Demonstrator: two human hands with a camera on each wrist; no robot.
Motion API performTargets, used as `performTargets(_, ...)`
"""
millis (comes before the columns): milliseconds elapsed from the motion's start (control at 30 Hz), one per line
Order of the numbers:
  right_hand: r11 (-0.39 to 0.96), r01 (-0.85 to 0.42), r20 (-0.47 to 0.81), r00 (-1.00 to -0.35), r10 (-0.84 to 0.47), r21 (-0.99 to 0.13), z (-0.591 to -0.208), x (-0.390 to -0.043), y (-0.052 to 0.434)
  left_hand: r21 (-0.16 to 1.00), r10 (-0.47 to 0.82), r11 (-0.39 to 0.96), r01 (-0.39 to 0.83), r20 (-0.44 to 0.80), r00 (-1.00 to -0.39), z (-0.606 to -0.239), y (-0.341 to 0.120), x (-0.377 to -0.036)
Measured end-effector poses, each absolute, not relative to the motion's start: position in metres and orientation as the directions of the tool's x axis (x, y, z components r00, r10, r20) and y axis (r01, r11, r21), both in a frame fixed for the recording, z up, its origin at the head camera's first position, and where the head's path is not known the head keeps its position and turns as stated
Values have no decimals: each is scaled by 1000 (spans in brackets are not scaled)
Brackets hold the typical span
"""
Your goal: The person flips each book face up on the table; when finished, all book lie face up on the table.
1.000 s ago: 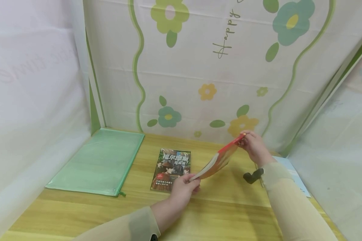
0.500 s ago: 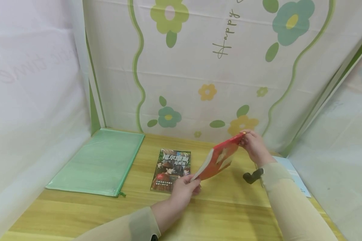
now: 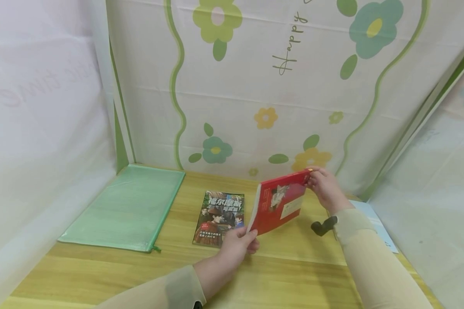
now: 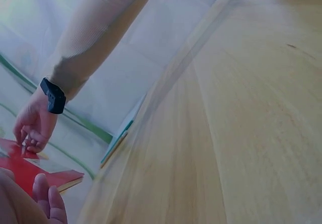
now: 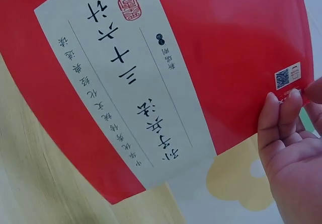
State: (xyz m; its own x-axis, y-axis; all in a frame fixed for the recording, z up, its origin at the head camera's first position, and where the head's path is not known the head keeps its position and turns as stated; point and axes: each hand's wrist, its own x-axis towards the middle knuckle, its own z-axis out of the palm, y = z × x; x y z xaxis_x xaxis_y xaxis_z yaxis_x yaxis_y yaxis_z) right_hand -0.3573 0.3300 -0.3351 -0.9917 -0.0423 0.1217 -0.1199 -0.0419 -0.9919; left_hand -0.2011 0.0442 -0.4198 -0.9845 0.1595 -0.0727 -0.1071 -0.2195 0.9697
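Between both hands a red book (image 3: 280,199) is held up, tilted above the table. My left hand (image 3: 236,249) pinches its lower left corner, and my right hand (image 3: 325,189) grips its upper right corner. In the right wrist view the red cover (image 5: 241,58) carries a pale panel (image 5: 126,83) of black characters, with the right fingers (image 5: 287,108) on its edge. The left wrist view shows part of the red book (image 4: 25,176) beside the left fingers (image 4: 50,199). Just behind the left hand, a dark illustrated book (image 3: 218,214) lies flat, partly covered by that hand.
A green zippered mesh pouch (image 3: 127,208) lies at the left of the wooden table (image 3: 112,279). Partly behind the right forearm is a light blue book or folder (image 3: 379,227). White fabric walls with printed flowers (image 3: 216,150) stand at the back and sides.
The red book has turned so that its red face with a picture and pale label now shows to the head camera; earlier it was seen nearly edge-on. Both hands stay nearly in place.
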Motion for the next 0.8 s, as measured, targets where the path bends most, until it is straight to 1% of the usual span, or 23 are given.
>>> performTargets(467,65,-119,117,-993,-32,-991,-332,-355,327,964,220,-191,-183,-140,-965,-421,47,-196)
performTargets(733,213,-136,130,-991,-40,-967,-332,-354,322,955,289,-201,-218,-155,-945,-422,51,-191)
performTargets(800,229,-134,126,-991,-50,-964,-332,-354,320,955,314,-189,-229,-162,-935,-424,52,-191)
